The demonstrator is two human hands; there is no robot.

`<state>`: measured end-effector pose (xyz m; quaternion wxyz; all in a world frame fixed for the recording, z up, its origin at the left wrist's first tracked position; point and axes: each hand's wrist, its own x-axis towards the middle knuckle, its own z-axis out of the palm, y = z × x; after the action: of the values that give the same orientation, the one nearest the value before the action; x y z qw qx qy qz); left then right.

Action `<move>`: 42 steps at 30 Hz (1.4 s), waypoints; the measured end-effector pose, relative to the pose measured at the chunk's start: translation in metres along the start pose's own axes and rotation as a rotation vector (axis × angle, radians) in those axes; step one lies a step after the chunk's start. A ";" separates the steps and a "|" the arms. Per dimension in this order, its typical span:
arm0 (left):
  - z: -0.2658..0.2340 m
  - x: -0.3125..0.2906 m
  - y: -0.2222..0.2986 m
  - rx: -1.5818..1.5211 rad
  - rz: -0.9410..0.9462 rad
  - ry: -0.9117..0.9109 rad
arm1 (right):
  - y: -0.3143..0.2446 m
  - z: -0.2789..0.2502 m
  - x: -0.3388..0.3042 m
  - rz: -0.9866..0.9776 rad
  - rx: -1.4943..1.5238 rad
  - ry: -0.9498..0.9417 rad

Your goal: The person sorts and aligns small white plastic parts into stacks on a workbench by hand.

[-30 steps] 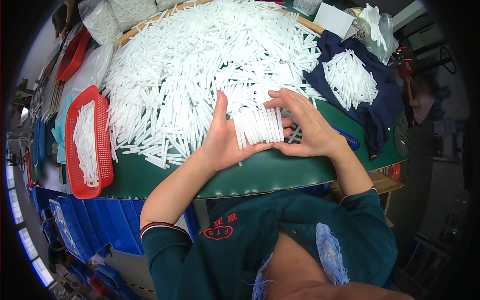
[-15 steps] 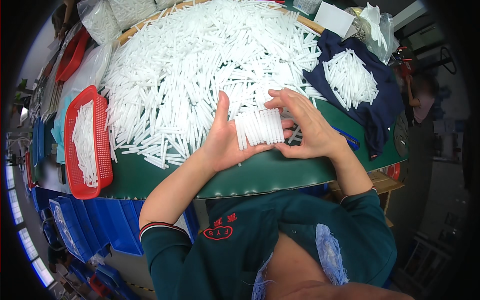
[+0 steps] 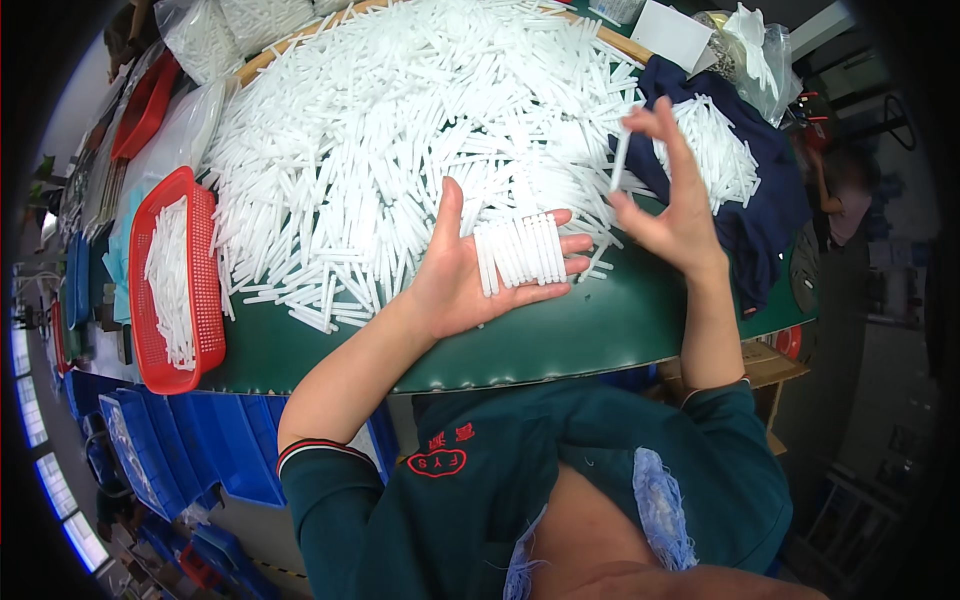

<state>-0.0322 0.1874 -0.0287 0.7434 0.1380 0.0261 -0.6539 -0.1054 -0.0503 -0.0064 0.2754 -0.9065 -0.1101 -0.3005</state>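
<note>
A row of short white plastic sticks lies side by side across the palm and fingers of my left hand. That hand is palm up, its thumb raised and its fingers stretched under the sticks. To its right, my right hand is lifted with the fingers curved, slightly blurred. One white stick is upright between its thumb and a fingertip. Beyond both hands, a large heap of loose white sticks spreads over the green tabletop.
On the left stands a red plastic basket with more sticks. A dark blue cloth at right bears a smaller stick pile. Clear bags stand at the far left, blue bins below the table. Another person is at far right.
My right hand has moved away from the row, up and to the right, and now has a single stick at its fingertips. My left hand stays nearly in place. A blue-handled tool at right is now hidden.
</note>
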 end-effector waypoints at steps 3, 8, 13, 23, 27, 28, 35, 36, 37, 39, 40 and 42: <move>0.001 -0.002 0.001 -0.004 0.000 0.001 | 0.027 -0.031 0.004 0.313 -0.350 0.102; 0.002 0.000 0.001 -0.001 -0.005 -0.020 | 0.049 -0.045 -0.010 0.407 -0.534 0.179; -0.016 0.005 -0.003 -0.077 0.006 -0.126 | -0.020 0.008 -0.002 0.093 0.260 -0.092; -0.017 0.007 -0.008 -0.199 0.003 -0.244 | -0.050 0.034 -0.005 -0.124 0.227 -0.292; 0.007 0.010 -0.015 0.131 0.016 0.235 | -0.060 0.042 -0.005 -0.061 0.171 -0.222; 0.007 0.009 -0.016 0.132 0.017 0.235 | -0.059 0.044 -0.006 -0.063 0.171 -0.221; 0.008 0.005 -0.016 0.122 -0.004 0.200 | -0.056 0.041 -0.008 -0.062 0.174 -0.335; 0.008 0.005 -0.016 0.099 -0.003 0.192 | -0.056 0.040 -0.008 -0.055 0.228 -0.376; 0.007 0.005 -0.015 0.098 -0.002 0.192 | -0.055 0.040 -0.008 -0.055 0.229 -0.377; 0.005 0.003 -0.013 0.102 -0.037 0.141 | -0.052 0.042 -0.009 -0.054 0.336 -0.300; 0.006 0.003 -0.013 0.101 -0.038 0.140 | -0.050 0.042 -0.010 -0.053 0.334 -0.301; 0.010 0.002 -0.013 0.010 -0.043 0.131 | -0.043 0.041 -0.011 0.028 0.413 -0.290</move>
<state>-0.0458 0.1813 -0.0222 0.7251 0.1836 0.0747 -0.6595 -0.1103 0.0081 -0.0216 0.4404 -0.8659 -0.1951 -0.1346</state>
